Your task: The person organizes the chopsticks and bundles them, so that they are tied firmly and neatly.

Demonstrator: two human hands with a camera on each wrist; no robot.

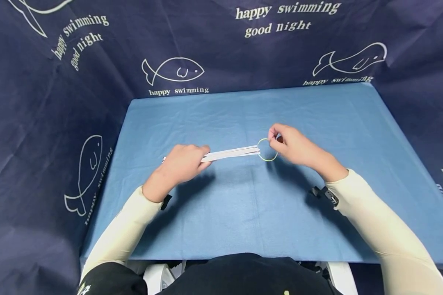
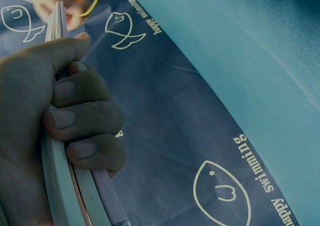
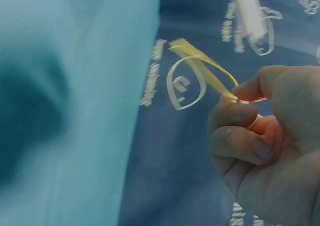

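Note:
My left hand (image 1: 184, 162) grips a bundle of long, flat white strips (image 1: 232, 153), its fingers wrapped round them. In the left wrist view the strips (image 2: 59, 171) run lengthwise through the fist, some white and one lilac, with a shiny bit at the lower end. My right hand (image 1: 294, 145) pinches a thin yellow rubber band (image 1: 268, 160) between thumb and index finger, the other fingers curled in. The band (image 3: 215, 80) hangs as an open loop. In the head view its left side overlaps the right end of the strips.
A blue cloth (image 1: 221, 221) covers the table under both hands. Dark navy curtains (image 1: 229, 53) printed with fish and lettering stand at the back and on both sides. White chair armrests (image 1: 341, 278) show at the table's front edge, beside the person's dark top (image 1: 243, 276).

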